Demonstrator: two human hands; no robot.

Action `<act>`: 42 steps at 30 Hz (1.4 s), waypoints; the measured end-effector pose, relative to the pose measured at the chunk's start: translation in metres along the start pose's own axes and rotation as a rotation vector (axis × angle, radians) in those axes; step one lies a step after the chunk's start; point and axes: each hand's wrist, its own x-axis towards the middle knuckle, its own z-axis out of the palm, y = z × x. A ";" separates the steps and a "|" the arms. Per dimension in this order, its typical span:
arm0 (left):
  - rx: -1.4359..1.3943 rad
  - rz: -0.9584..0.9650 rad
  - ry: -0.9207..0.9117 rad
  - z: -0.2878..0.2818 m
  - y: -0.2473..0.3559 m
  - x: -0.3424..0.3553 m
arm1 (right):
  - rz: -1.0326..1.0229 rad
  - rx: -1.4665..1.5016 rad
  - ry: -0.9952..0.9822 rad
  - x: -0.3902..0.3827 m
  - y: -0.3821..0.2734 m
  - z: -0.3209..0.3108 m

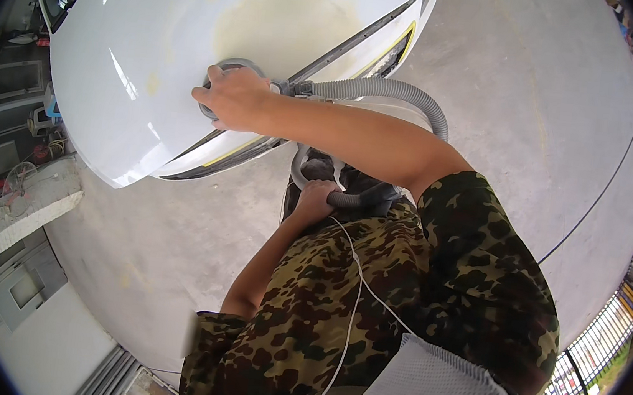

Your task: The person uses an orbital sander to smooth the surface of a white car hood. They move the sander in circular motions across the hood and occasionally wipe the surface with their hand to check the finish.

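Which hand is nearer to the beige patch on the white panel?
Right: the right hand, on the round tool, is just below the patch; the left hand, gripping a hose, is farther away.

A grey concrete floor (504,171) is crossed on its right side by a thin dark line (595,204). At the floor's left border runs a pale ledge (31,231), with a round wire guard (20,180) near it. At the floor's lower-left margin appear a pale wall (46,343) and parallel grey bars (108,380). Beyond its lower-right margin, a barred fence (596,340) adjoins green grass (611,373).
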 end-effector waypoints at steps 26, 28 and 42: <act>-0.071 0.133 -0.083 -0.046 -0.039 0.012 | 0.330 -0.268 0.381 -0.082 0.089 -0.022; -0.082 0.125 -0.075 -0.048 -0.042 0.008 | 0.254 -0.237 0.330 -0.067 0.052 -0.008; -0.157 0.156 -0.018 -0.055 -0.066 -0.016 | 0.366 -0.313 0.307 -0.073 0.080 -0.016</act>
